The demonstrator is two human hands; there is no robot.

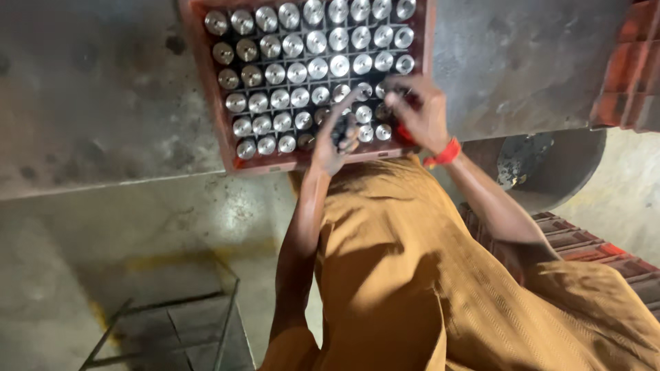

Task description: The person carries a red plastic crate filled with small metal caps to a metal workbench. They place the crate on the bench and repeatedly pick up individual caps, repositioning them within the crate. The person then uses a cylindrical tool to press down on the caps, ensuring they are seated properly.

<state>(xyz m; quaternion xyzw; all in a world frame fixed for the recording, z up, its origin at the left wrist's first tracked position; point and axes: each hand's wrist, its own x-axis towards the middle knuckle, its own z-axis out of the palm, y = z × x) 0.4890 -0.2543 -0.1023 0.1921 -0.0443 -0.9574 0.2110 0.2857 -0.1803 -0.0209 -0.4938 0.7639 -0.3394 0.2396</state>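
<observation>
Your left hand cups dark parts, fingers curled; your right hand pinches into the red tray. Overfilled, the cupped parts may spill onto seated metal cylinders.

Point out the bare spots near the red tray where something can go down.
Bare grey table lies left of the red tray, and more to its right, up to the red crates. The tray is packed with metal cylinders; its near right corner is crowded by the left hand and right hand.
</observation>
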